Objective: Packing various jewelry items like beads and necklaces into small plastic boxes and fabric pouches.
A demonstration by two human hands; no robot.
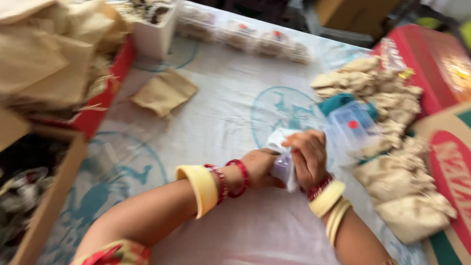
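Observation:
Both my hands meet over the middle of the cloth-covered table [230,113]. My left hand [260,167] and my right hand [308,156] together grip a small clear plastic box wrapped in white cloth or paper [282,157]. Yellow and red bangles ring both wrists. The picture is motion-blurred, so the box's contents are not readable. Just right of my hands lies another clear plastic box with a red dot [352,125] on a teal cloth.
Several beige cloth pouches [397,162] are piled at the right beside red cardboard cartons [441,64]. A beige cloth piece [164,91] lies at the upper left near a white box [154,34]. More clear boxes [245,34] line the far edge. Cartons stand left.

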